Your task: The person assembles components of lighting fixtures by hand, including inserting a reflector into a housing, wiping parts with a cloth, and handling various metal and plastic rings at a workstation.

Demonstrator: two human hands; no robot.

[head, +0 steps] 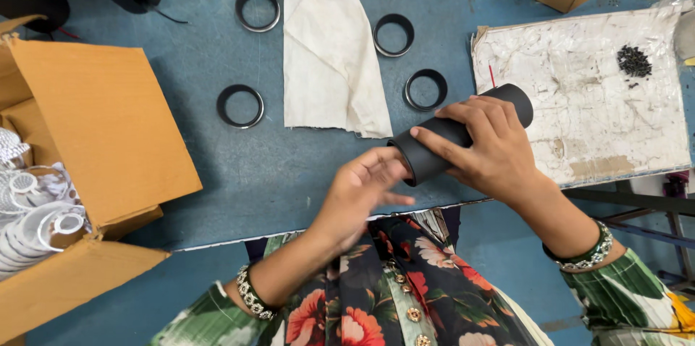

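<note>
One black tube (463,132) sits over the table's (289,165) near edge — right hand (492,150) wrapped around it, left hand (358,190) fingers loosely spread at its open end; five black rings (239,106) lie around one white cloth (329,49)

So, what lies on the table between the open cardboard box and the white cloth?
In the head view, one black ring lies on the blue table between the cardboard box and white cloth.
</note>
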